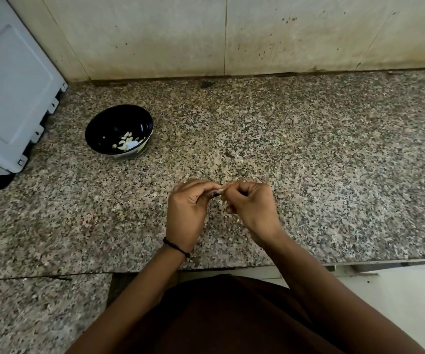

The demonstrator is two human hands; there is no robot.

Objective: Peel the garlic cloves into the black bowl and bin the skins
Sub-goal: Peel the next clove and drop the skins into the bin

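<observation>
Seen from above, a person's two hands meet over a speckled granite counter (334, 162). The left hand (188, 213) and the right hand (253, 208) sit near the middle of the view, knuckles up, fingertips touching. Between them is a small pale garlic clove (222, 191), mostly hidden. Each grip is narrow, with fingers curled and thumb and fingertips pinching the clove from opposite sides. Probably one hand steadies it while the other picks at the skin, but which does the peeling cannot be told. A thin pale scrap seems to hang just below the clove and may be loosened skin. A dark thread band (175, 247) circles the left wrist.

The black bowl (104, 121) stands to the far left, well apart from the hands. A small heap of peeled cloves (126, 141) lies on its floor, so the job looks partly done. The bowl seems placed on the left arm's side for easy dropping. A white appliance (9, 85) stands at the far left beside the tiled wall (283, 34). No bin is in view
</observation>
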